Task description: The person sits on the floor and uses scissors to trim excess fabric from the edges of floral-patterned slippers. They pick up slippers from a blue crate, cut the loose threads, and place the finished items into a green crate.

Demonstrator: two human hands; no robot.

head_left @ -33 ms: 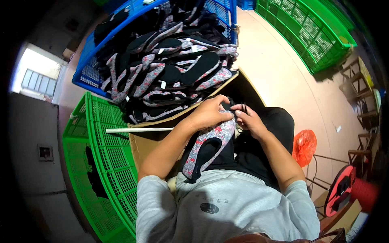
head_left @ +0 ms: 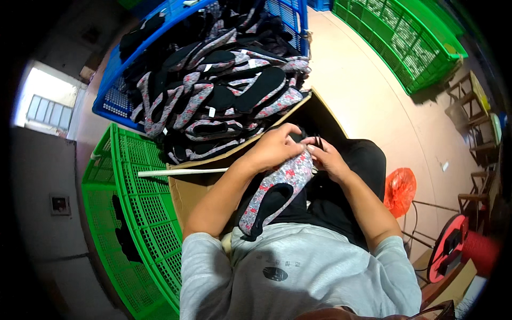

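A soft slipper, grey floral with red flowers and a black lining, hangs at a slant over my lap, its opening toward my body. My left hand is closed on its far end, thumb on the floral side and fingers bent over the edge. At that same end my right hand pinches with thumb and forefinger, close against the left thumb. A slim black pointed thing sticks up between the right fingers; its kind is not clear. The fingers partly hide the slipper's far tip.
A blue crate heaped with similar slippers stands ahead, behind an open cardboard box. Green crates are at the left, another green crate far right. A red plastic bag and a red spool lie right.
The slipper's far end and my fingers on it have shifted very slightly to the right. Both hands keep their grip.
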